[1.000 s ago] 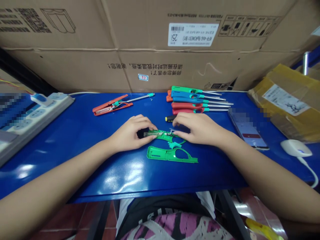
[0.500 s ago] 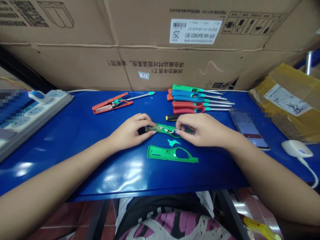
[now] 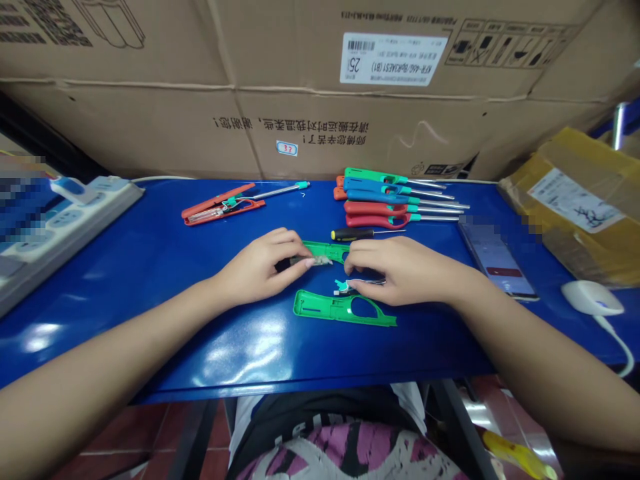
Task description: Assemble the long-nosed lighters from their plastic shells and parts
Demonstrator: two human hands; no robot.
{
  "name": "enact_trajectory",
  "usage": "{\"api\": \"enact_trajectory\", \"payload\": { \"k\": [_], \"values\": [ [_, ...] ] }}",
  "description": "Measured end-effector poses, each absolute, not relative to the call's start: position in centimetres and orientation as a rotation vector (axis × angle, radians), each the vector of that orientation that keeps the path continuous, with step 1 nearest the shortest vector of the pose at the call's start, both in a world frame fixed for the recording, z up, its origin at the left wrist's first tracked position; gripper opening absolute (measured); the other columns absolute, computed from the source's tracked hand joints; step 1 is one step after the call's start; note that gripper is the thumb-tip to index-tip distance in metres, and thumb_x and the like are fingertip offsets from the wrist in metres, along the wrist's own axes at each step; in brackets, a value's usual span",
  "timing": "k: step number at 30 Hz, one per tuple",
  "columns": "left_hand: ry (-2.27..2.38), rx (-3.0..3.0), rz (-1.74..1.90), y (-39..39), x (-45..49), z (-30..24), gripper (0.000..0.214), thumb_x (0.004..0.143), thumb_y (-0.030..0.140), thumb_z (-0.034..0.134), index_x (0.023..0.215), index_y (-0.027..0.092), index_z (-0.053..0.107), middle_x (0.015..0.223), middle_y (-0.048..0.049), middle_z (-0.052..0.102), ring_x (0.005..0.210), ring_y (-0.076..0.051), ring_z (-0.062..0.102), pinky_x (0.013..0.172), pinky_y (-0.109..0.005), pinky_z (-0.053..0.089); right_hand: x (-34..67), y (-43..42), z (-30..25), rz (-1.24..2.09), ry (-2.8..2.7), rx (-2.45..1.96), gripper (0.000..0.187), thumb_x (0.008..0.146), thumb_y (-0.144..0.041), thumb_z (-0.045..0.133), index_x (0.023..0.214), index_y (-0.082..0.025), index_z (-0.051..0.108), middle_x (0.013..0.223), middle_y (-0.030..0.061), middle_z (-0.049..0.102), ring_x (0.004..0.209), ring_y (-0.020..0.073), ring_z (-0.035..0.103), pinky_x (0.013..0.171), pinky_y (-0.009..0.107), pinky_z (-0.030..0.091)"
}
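My left hand (image 3: 267, 265) pinches the clear fuel tank (image 3: 320, 261) of a lighter between thumb and fingers, over a green shell half (image 3: 325, 249). My right hand (image 3: 400, 270) is closed, its thumb and forefinger on a small igniter (image 3: 337, 292) with a thin wire running beneath the hand. The igniter lies against a teal trigger (image 3: 342, 285), which it partly covers. In front of both hands, the other green shell half (image 3: 320, 307) rests hollow side up on the blue table. My right fingers hide the far end of the rear shell half.
Behind the hands lies a black-and-yellow screwdriver (image 3: 353, 235). An opened orange lighter (image 3: 220, 205) is at the back left, with several lighters (image 3: 377, 208) stacked at the back right. A phone (image 3: 495, 260), a taped box (image 3: 575, 207) and a power strip (image 3: 65, 233) flank the table.
My right hand has drawn the igniter and wire out of the rear green shell half, toward me, beside the trigger. The fuel tank in my left hand has shifted slightly toward me off that shell.
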State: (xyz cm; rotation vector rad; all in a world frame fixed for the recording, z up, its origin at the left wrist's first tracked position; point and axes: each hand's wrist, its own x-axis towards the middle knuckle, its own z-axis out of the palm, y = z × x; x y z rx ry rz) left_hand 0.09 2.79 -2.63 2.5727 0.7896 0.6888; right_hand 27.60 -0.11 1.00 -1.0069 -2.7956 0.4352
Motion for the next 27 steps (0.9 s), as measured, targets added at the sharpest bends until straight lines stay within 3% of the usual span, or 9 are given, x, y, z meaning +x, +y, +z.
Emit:
{"api": "enact_trajectory", "payload": {
  "k": [5, 15, 22, 27],
  "values": [
    [0.76, 2.595, 0.607, 2.77, 0.13, -2.76, 0.019, 0.1, 0.032, 0.057, 0.101, 0.018, 0.07, 0.095, -0.0056, 0.068, 0.092, -0.019, 0.062, 0.085, -0.033, 0.049, 27.05, -0.28, 0.27, 0.361, -2.9, -0.967, 0.02, 0.098, -0.033, 0.053, 0.109, -0.021, 0.065, 0.105, 0.0044, 0.068, 0.08, 0.017, 0.061, 0.065, 0.029, 0.038],
    [0.798, 2.606, 0.597, 2.72, 0.06, -2.71, 0.022, 0.098, 0.034, 0.06, 0.109, 0.018, 0.07, 0.102, -0.0072, 0.068, 0.097, -0.021, 0.065, 0.086, -0.033, 0.052, 26.88, -0.46, 0.53, 0.348, -2.916, -1.024, 0.018, 0.097, -0.027, 0.052, 0.108, -0.019, 0.064, 0.104, 0.0048, 0.067, 0.078, 0.0169, 0.059, 0.064, 0.03, 0.037],
    [0.784, 2.623, 0.658, 2.9, 0.0, -3.02, 0.021, 0.103, 0.026, 0.051, 0.105, 0.016, 0.07, 0.099, -0.007, 0.068, 0.095, -0.019, 0.065, 0.085, -0.031, 0.051, 26.57, -0.61, 0.29, 0.226, -2.78, -1.133, 0.019, 0.098, -0.028, 0.05, 0.104, -0.018, 0.065, 0.099, 0.0038, 0.069, 0.077, 0.0164, 0.061, 0.061, 0.03, 0.035],
    [0.76, 2.634, 0.631, 2.73, 0.08, -3.11, 0.02, 0.1, 0.031, 0.059, 0.109, 0.017, 0.07, 0.102, -0.0063, 0.068, 0.097, -0.019, 0.065, 0.087, -0.031, 0.051, 26.61, -0.38, -0.04, 0.168, -2.77, -1.12, 0.02, 0.1, -0.03, 0.051, 0.104, -0.019, 0.066, 0.104, 0.0038, 0.068, 0.083, 0.0168, 0.064, 0.063, 0.029, 0.037]
  ]
}}
